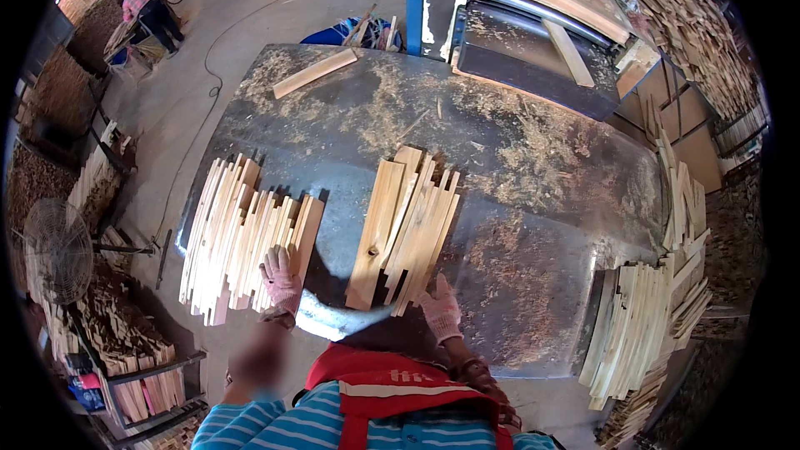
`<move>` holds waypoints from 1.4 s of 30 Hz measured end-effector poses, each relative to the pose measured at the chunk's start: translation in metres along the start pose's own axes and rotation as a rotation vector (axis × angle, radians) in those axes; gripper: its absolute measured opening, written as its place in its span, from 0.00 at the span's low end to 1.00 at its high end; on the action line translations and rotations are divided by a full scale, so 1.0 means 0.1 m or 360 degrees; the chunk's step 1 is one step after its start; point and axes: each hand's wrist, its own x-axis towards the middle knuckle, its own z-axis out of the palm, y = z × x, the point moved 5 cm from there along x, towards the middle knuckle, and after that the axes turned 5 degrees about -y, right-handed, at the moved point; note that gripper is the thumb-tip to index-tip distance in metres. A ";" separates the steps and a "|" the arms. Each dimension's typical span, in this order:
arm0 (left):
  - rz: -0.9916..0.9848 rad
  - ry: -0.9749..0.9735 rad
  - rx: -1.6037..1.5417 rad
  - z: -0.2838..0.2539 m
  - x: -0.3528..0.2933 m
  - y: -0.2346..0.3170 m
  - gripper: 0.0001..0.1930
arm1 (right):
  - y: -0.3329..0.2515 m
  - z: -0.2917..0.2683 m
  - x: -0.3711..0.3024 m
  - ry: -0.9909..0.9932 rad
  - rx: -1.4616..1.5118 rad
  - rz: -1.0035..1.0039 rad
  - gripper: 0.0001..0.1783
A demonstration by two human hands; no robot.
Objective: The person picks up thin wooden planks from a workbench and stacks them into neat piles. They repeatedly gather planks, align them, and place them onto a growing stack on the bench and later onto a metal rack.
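Pink work gloves cover both my hands. My left hand lies with its fingers spread against the near right part of a wide row of pale wooden strips on the dark table. Beside the near right end of a smaller group of wooden strips is my right hand, fingers stretched out; whether it touches them I cannot tell. A broader board with a dark knot forms the left side of that group. The strips' ends are uneven, and a bare gap separates the two groups.
Sawdust and chips cover much of the table. A single strip lies near its far left edge. At the back stands a machine with a roller and one strip on its bed. Stacked strips stand at right, a fan at left. A person bends far left.
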 end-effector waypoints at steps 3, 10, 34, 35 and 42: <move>-0.0019 -0.0183 0.0023 -0.01 0.13 0.16 0.42 | 0.04 0.03 0.20 0.0024 0.0017 -0.0049 0.47; 0.0294 -0.0367 -0.1018 0.26 0.39 1.03 0.44 | -0.40 -0.13 0.47 -0.0078 -0.0049 0.0232 0.45; -0.0305 -0.1177 -0.1656 0.71 0.41 2.57 0.24 | 0.21 -0.68 0.72 0.0187 -0.0218 -0.0003 0.38; -0.0257 -0.1151 -0.1568 0.66 0.44 2.60 0.23 | 0.13 -0.73 0.70 0.0131 -0.0226 0.0054 0.40; -0.0554 -0.1137 -0.2066 1.26 0.33 2.62 0.22 | 0.04 -0.61 0.74 0.0051 -0.0585 0.0275 0.50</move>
